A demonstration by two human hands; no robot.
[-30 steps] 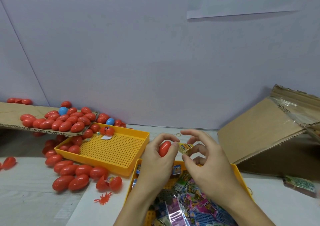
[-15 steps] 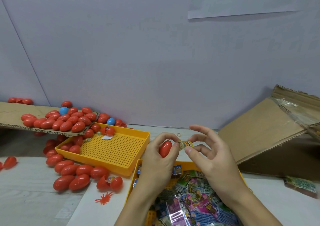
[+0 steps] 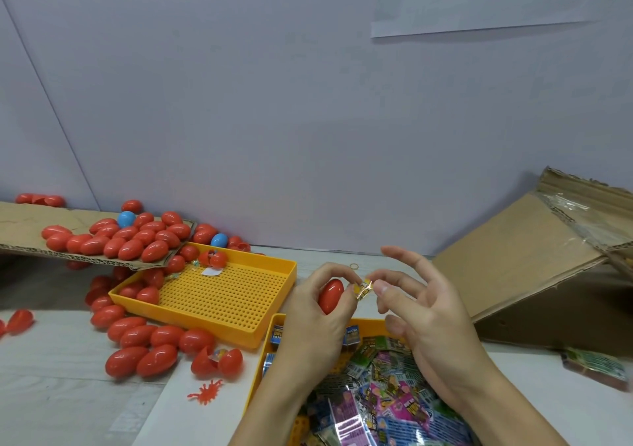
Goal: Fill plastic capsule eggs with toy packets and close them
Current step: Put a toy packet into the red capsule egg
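Above the near tray, both hands meet at chest centre: the left hand (image 3: 313,319) wraps a red capsule egg (image 3: 330,296) in curled fingers and thumb, while the right hand (image 3: 428,315) pinches a small folded yellow toy packet (image 3: 362,288) between thumb and forefinger, its other fingers fanned loose and straight. Packet sits just beside the egg's upper end, touching or nearly so (whether the egg is open at that end cannot be told from this angle). Judged step: feeding the packet into the capsule. To do it well, the fold should stay tight so no corner catches the rim, the egg should be held steady with its opening turned toward the right fingertips, and the halves pressed shut only once the packet lies wholly inside. Below the wrists, the near yellow tray (image 3: 274,329) holds a heap of bright packets (image 3: 383,397). Left of it, a second perforated yellow tray (image 3: 219,295) carries a few red eggs; more red eggs (image 3: 147,343) lie loose on the table, and others with two blue ones crowd a cardboard sheet (image 3: 20,226). An orange rubber critter (image 3: 205,390) lies by the trays; a tilted cardboard box (image 3: 534,274) stands to the right.
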